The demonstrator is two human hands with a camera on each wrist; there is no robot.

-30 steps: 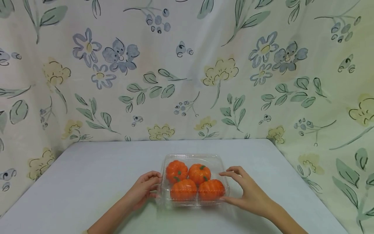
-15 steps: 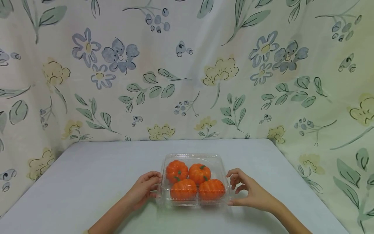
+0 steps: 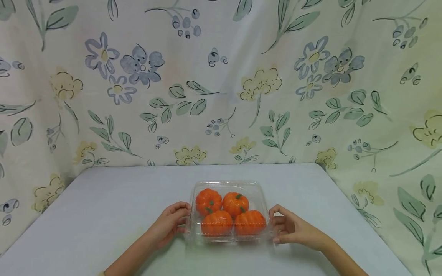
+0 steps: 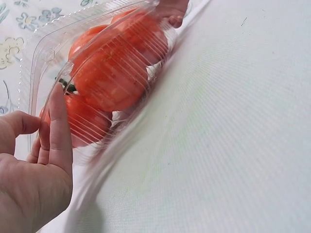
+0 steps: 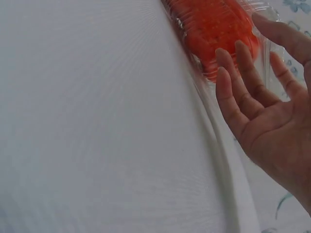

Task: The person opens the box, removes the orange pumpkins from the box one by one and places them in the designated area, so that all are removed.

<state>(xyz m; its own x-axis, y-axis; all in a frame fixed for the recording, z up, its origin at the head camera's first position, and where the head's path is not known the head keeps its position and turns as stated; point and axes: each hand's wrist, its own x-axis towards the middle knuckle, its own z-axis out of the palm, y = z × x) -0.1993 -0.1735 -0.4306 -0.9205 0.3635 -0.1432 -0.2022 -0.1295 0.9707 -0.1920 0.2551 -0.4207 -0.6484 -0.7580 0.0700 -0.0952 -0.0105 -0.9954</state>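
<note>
A clear plastic clamshell container (image 3: 228,183) rests on the table with its lid down. Through the plastic show several small orange pumpkins (image 3: 235,205) with green stems. My left hand (image 3: 169,222) is at the container's left side; in the left wrist view its thumb and fingers (image 4: 59,131) pinch the rim. At the right side, my right hand (image 3: 293,230) has its fingers loosely bent, with fingertips at or very near the edge. The right wrist view shows the fingers of that hand spread beside the container (image 5: 214,34), without a firm hold; actual contact is hard to tell.
A white-covered table (image 3: 138,188) extends around the container on all sides. Behind it and along both sides hangs a floral curtain (image 3: 221,115) that meets the table's far edge.
My right hand has drawn back rightward from over the container's right edge, and its fingers have bent more beside that edge. The left hand and the container have stayed in place.
</note>
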